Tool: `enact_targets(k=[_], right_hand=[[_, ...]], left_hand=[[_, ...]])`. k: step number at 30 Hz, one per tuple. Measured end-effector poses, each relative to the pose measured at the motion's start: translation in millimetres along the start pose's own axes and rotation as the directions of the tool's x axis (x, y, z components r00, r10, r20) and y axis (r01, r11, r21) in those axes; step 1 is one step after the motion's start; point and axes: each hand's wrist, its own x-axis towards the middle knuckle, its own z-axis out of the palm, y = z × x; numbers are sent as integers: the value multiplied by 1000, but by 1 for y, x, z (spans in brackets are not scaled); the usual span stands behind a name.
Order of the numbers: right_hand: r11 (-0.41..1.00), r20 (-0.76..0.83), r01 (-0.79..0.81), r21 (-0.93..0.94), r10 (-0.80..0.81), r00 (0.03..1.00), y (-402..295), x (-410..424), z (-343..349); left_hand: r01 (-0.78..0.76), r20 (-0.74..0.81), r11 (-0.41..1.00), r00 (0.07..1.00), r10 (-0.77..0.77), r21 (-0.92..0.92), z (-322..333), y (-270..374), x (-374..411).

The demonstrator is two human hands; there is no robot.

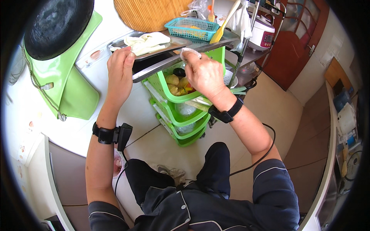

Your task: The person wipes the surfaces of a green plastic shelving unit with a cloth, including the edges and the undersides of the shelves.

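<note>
My left hand [119, 76] grips the near left edge of a shallow metal tray [177, 44], its thumb on top. That end of the tray is raised above the metal shelf [162, 68], with a dark gap beneath. A crumpled off-white cloth [149, 41] lies on the tray. In my right hand [206, 73] is a bunched white cloth [187, 52], at the shelf's front rim; my fingers hide most of it. Directly below, a green plastic basket [182, 99] holds potato-like vegetables [173, 80] and a black item.
On the shelf stand a turquoise basket [190, 30] and a yellow spatula [218, 34]. A round wooden board [153, 14] leans behind. A black pan [59, 27] rests on a green plastic piece at left. A rice cooker [261, 33] sits on the right rack. Cables trail from both wristbands.
</note>
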Motion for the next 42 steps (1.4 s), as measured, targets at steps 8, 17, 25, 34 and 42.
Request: enact_targets(k=[8,17,25,34,42], right_hand=[[987,-15,-109,119,112,994,-18,0,5],[963,10,14,271,-17,1000,-43,0,-1],[976,-57,-98,196,111,992,47,-3,6],[827,41,-560,54,558,829,183,5,4],[740,80,-672,29,669,739,233,14,7]], left_hand=[[25,-20,1000,1000,-24,15,8,-2,1],[28,22,1000,999,-28,12,2,-9,-2],[45,60,999,997,-46,12,0,2,1],[50,94,999,994,-50,-1,-2,2,0],[-8,108,1000,994,7,7,-4,6,1]])
